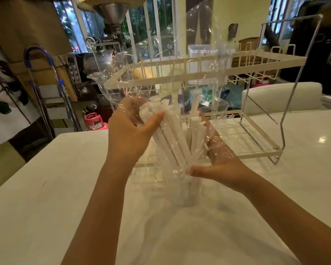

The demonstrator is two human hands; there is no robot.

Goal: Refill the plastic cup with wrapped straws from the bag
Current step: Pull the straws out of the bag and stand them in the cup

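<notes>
A clear plastic bag [197, 60] rises in front of me, its open top spread wide and its lower part bunched between my hands. Inside it lie several white wrapped straws [175, 142], slanting down to the right. My left hand [131, 131] grips a bundle of those straws through the film near their upper ends. My right hand [218, 159] holds the bag's lower end from the right, thumb pressed on the crumpled bottom. Just below, a clear plastic cup [187, 190] stands on the white table [65, 188], blurred and partly hidden by the bag.
A white two-tier wire rack [260, 60] with a chrome frame stands on the table right behind the bag. Beyond the table's far edge are a pink gas cylinder [95, 121], a folded ladder [46, 88] and a metal machine [80, 71].
</notes>
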